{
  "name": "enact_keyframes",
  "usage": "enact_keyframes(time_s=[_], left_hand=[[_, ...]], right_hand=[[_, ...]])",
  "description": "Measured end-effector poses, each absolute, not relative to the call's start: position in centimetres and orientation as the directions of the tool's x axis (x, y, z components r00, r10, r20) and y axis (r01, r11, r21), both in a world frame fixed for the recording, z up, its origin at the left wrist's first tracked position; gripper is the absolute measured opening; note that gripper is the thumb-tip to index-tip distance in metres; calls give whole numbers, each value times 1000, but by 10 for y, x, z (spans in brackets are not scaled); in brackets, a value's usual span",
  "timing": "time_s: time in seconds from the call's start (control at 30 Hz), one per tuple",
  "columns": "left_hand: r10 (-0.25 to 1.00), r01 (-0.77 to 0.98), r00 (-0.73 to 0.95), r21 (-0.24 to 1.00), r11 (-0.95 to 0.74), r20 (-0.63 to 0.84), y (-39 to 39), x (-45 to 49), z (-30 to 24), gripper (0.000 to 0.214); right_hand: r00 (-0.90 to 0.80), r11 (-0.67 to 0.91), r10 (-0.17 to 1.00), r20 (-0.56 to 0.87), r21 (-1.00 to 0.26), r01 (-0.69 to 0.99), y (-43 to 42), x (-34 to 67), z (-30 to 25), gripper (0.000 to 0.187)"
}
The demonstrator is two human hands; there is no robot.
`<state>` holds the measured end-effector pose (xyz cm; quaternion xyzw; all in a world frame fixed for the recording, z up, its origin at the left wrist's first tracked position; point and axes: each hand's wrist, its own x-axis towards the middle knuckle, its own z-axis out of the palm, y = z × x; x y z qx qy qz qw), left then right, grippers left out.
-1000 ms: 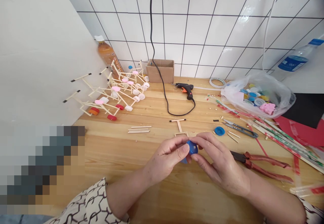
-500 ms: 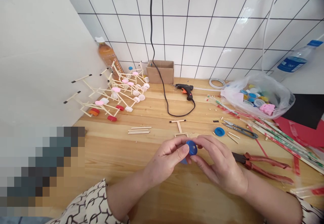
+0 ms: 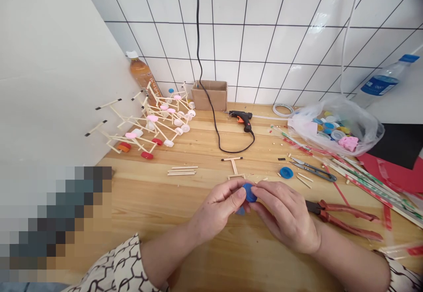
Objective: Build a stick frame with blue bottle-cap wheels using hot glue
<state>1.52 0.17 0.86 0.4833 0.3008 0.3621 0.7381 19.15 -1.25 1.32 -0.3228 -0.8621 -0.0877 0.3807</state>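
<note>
While the hands stay at the cap, what differs: the blue cap (image 3: 250, 192) sits at nearly the same spot as in the earlier frames, but more of its face shows now because the right hand (image 3: 284, 216) has eased back toward the wrist. The head view has also shifted slightly, so the table items sit a little differently in the frame.
Left hand: the left hand (image 3: 218, 208) grips the cap's near side between thumb and curled fingers, clear of the table.
Right hand: its fingertips (image 3: 257, 189) press the cap's other side, so both hands are closed on it.
Cap: held in the air between the hands, over the table (image 3: 139, 195), with a blue piece (image 3: 240, 211) showing just below it. Whether that piece is joined to the cap is hidden.
Nearby: a stick T-frame (image 3: 234, 166) lies just ahead of the hands, with loose sticks (image 3: 182, 170) to its left. A loose blue cap (image 3: 286, 172), snips (image 3: 313, 171) and red-handled pliers (image 3: 343, 218) lie to the right.
Further back: stick carts with cap wheels (image 3: 148, 122) are piled by the wall. A glue gun (image 3: 240, 119), its cord, a cardboard box (image 3: 209, 95), a tape roll (image 3: 283, 109) and a plastic bag of caps (image 3: 333, 124) stand beyond.
</note>
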Motion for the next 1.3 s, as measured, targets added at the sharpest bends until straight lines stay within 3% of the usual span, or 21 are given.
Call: enact_keyframes(time_s=[1.3], left_hand=[[867,-135,492,977,163,-77,-14,20,7,36]], right_hand=[[-536,787,440,721,-22,616,-15,195,9,26]])
